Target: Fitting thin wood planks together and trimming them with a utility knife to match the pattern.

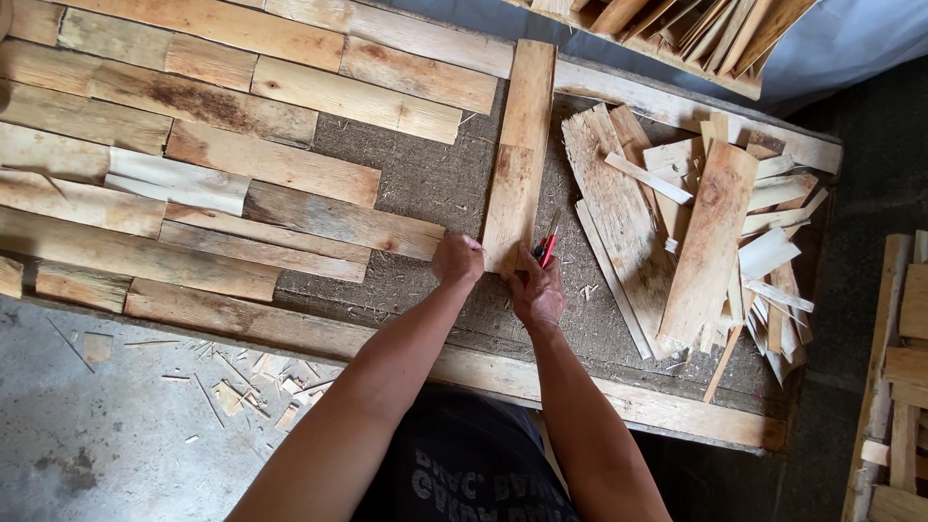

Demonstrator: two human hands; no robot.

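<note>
A long wooden plank [520,145] lies upright across the brown fibre board [435,184], its near end between my hands. My left hand [456,259] is closed and presses against the plank's lower left corner, next to the end of a laid slat [338,220]. My right hand [536,288] rests at the plank's lower right corner and grips a red-and-black tool [547,247], which points up along the plank's edge. To the left, several rows of reclaimed wood slats [193,145] are fitted side by side on the board.
A loose heap of split wood scraps [706,232] lies on the board's right part. A wooden frame rail [619,396] runs along the near edge. More slats [696,29] are stacked at the top, a pallet [899,387] stands at right, chips [251,387] litter the concrete floor.
</note>
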